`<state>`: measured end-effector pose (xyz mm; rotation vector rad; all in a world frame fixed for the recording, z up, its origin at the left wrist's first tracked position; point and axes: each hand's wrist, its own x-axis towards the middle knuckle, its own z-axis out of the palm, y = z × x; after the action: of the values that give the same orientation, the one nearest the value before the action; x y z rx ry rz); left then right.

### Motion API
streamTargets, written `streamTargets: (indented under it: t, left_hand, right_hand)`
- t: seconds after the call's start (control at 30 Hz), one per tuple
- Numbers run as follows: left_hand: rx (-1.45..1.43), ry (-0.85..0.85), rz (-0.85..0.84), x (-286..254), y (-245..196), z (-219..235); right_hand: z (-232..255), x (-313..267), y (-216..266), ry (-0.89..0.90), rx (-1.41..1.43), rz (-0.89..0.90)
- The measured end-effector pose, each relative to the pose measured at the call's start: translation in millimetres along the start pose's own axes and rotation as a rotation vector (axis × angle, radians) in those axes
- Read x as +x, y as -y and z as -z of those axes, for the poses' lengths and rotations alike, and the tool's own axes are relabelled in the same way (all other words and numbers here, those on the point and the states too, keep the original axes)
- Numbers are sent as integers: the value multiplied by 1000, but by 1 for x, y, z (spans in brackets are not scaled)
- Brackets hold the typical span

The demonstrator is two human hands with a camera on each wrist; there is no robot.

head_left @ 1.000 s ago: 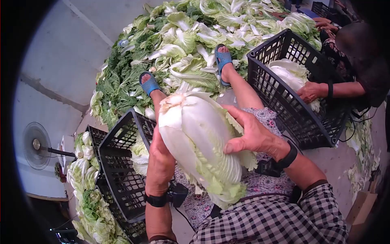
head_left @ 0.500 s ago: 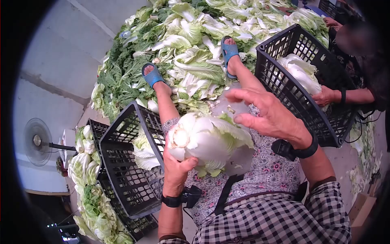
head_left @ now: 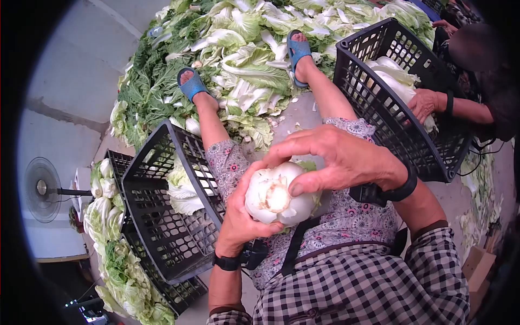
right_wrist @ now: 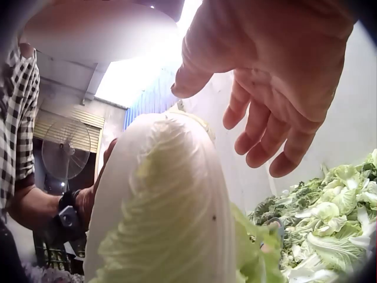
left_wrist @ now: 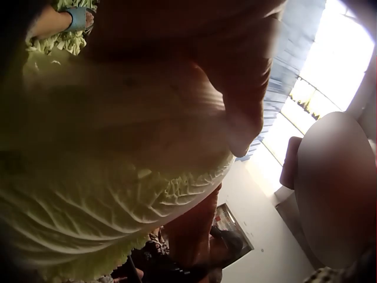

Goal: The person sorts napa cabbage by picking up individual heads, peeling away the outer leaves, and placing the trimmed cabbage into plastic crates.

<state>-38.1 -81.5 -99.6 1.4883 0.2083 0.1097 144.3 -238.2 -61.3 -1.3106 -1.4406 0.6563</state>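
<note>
A head of napa cabbage (head_left: pixel 257 189) is held over the lap, its pale cut base turned up toward the head camera. My left hand (head_left: pixel 238 216) grips its side, with the thumb along the near edge. Over the base reaches my right hand (head_left: pixel 341 157), fingers loosely bent and thumb tip close by the cut end. In the right wrist view that hand (right_wrist: pixel 271 76) hangs above the white-ribbed cabbage (right_wrist: pixel 171 218) with relaxed, spread fingers. The left wrist view shows veined leaves of the cabbage (left_wrist: pixel 112 200) close up, much of it in shadow.
A black crate (head_left: pixel 162 238) with a cabbage inside stands at the left, beside stacked cabbages (head_left: pixel 130 281). Another crate (head_left: pixel 390 122) is at the right, where another person's hand (head_left: pixel 425 104) touches a cabbage. Loose leaves (head_left: pixel 254 70) pile up ahead; a fan (head_left: pixel 41 187) stands far left.
The right hand let go of the cabbage, lifted away, then came back left over it. In the left hand, the cabbage has turned so its cut base faces up.
</note>
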Motion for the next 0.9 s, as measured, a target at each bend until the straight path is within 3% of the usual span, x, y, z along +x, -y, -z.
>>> streamTargets:
  t: [0.13, 0.43, 0.53, 0.6, 0.67, 0.73, 0.83, 0.9]
  left_hand:
    - [99, 45, -20, 1, 0, 1]
    - [133, -92, 25, 0, 3, -6]
    - [18, -240, 66, 0, 9, -10]
    - [-104, -309, 75, 1, 6, -9]
    - [-241, -413, 44, -2, 9, -1]
    - [-252, -452, -5, -9, 9, 8]
    - [-223, -423, -88, -13, 1, 15]
    - [-159, -393, -113, -15, -10, 14]
  right_hand:
    - [6, -2, 10, 30, -169, -59]
    - [-3, -2, 5, -139, -446, 7]
    - [-10, 3, 0, -288, -695, 124]
    - [-4, 5, -2, -493, -748, 180]
    - [5, 7, 1, -739, -558, 127]
    - [17, 6, 11, -995, -105, -53]
    - [29, 15, -17, -768, -619, -112]
    - [18, 14, -21, -536, -666, -60]
